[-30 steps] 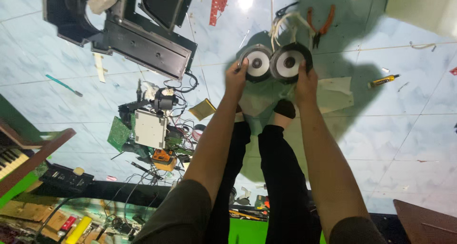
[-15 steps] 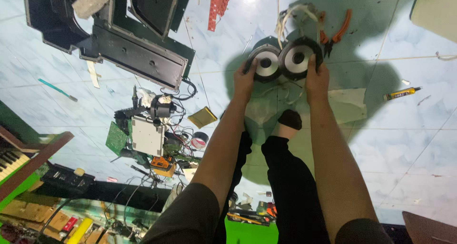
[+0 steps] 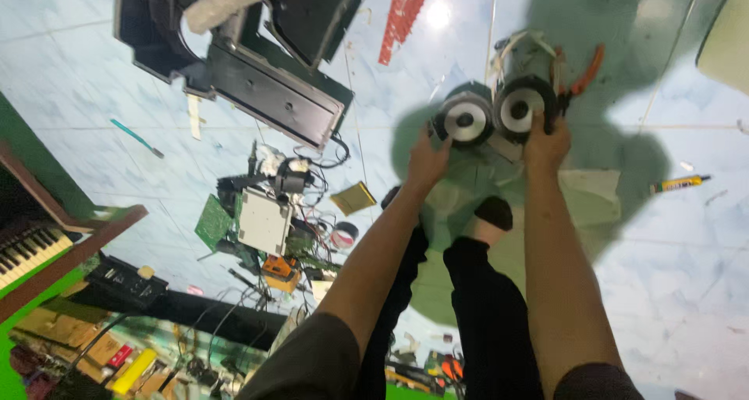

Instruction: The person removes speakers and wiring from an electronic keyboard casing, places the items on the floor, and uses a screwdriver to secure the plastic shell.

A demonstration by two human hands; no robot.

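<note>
Both of my arms reach forward over my black-trousered legs (image 3: 484,306). My left hand (image 3: 427,160) grips the left one of two round grey speaker-like units (image 3: 466,119). My right hand (image 3: 546,141) grips the right unit (image 3: 521,107). Behind the pair sits a grey cylindrical body with wires (image 3: 530,53). Orange-handled pliers (image 3: 585,71) lie just to the right of it. All this rests on a green mat (image 3: 616,166) on the pale tiled floor (image 3: 94,80). My socked foot (image 3: 493,211) lies just below the two units.
A black opened casing (image 3: 250,65) lies at upper left. A heap of circuit boards, a white box and wires (image 3: 261,221) sits left of my legs. A yellow tool (image 3: 679,184) lies at right, a keyboard (image 3: 27,252) at far left, a red strip (image 3: 402,14) above.
The view has swung so the two round units sit further right and higher. Both hands stay on them, in the same grip.
</note>
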